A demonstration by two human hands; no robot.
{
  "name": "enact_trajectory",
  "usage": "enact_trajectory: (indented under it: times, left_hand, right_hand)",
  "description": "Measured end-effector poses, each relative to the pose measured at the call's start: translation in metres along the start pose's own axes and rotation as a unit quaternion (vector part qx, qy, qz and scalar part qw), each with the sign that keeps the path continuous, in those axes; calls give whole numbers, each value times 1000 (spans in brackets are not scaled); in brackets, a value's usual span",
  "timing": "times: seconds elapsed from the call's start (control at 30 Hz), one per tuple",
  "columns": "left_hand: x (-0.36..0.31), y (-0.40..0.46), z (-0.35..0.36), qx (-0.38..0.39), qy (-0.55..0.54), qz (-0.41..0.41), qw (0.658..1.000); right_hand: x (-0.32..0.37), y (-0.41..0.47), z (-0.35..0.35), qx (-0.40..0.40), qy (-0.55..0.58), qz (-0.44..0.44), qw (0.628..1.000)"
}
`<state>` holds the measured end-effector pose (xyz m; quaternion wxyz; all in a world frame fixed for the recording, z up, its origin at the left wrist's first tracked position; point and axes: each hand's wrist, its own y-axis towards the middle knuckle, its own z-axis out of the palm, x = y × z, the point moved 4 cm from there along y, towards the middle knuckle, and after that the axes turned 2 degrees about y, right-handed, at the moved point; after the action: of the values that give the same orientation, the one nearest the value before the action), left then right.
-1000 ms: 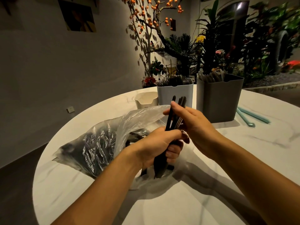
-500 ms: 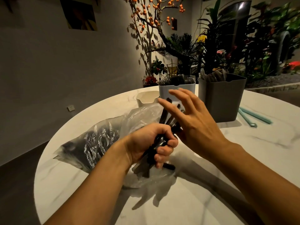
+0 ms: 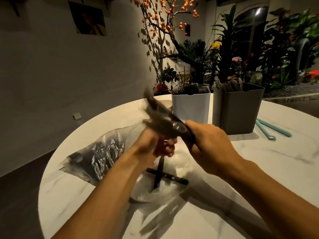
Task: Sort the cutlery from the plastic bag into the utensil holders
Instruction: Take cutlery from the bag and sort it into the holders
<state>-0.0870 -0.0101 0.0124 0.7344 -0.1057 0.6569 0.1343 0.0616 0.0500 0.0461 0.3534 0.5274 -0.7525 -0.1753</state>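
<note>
My right hand (image 3: 210,145) grips a bundle of black plastic cutlery (image 3: 164,118), blurred by motion, its ends pointing up and left in front of the white holder (image 3: 190,109). Just below the bundle, my left hand (image 3: 151,147) is blurred with curled fingers, and one black piece (image 3: 158,175) hangs down from it. Another black piece (image 3: 172,177) lies across on the mouth of the clear plastic bag (image 3: 103,152), which holds more dark cutlery at the left. The white holder and the grey holder (image 3: 240,112) both stand full of cutlery at the back.
The round white marble table (image 3: 259,169) carries two teal sticks (image 3: 271,130) right of the grey holder. A small cream container (image 3: 166,103) sits left of the white holder, mostly hidden by the bundle. Plants and a wall stand behind.
The bundle passed from my left hand to my right, which went from straight fingers to a grip and now swings it up and left. One piece stayed with my left hand.
</note>
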Motion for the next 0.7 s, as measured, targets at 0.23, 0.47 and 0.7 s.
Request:
enact_trajectory:
  times: [0.23, 0.47, 0.7]
  left_hand:
    - [-15, -16, 40, 70, 65, 81, 992]
    - [7, -9, 53, -130, 159, -3, 979]
    - [-2, -10, 40, -84, -16, 24, 996]
  right_hand:
    - [-6, -8, 29, 206, 430, 305, 824]
    - [-1, -8, 32, 162, 148, 219, 951]
    - [8, -10, 35, 127, 177, 185, 958]
